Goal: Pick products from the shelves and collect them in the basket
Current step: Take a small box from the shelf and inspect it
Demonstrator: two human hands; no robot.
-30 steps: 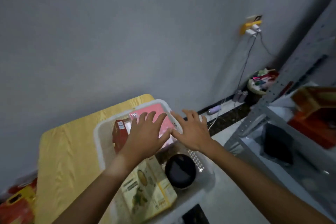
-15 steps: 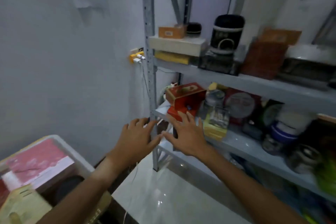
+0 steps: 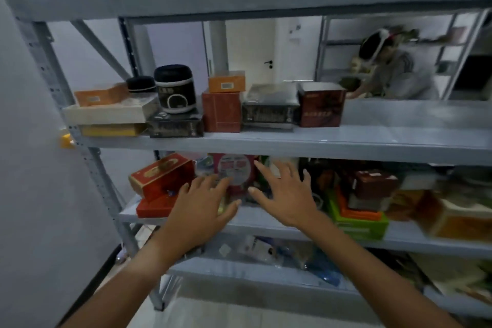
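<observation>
Both empty, fingers spread: left hand [image 3: 203,208] and right hand [image 3: 286,196] side by side before the middle shelf [image 3: 266,217]. Just beyond the fingertips, a round red-and-white pack [image 3: 234,172]. Left of the left hand, stacked red boxes [image 3: 162,177]. Right of the right hand, a green box [image 3: 358,222]. Basket out of view.

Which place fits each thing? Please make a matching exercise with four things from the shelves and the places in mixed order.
Things:
1. black jar
2. green box
3. small orange box
4. left hand

Places:
A. on top of a red box
B. lower shelf, right of the hands
C. reaching toward the lower shelf
D. on a black box, middle shelf

Pairs: 1-D, 2-B, 3-A, 4-C
</observation>
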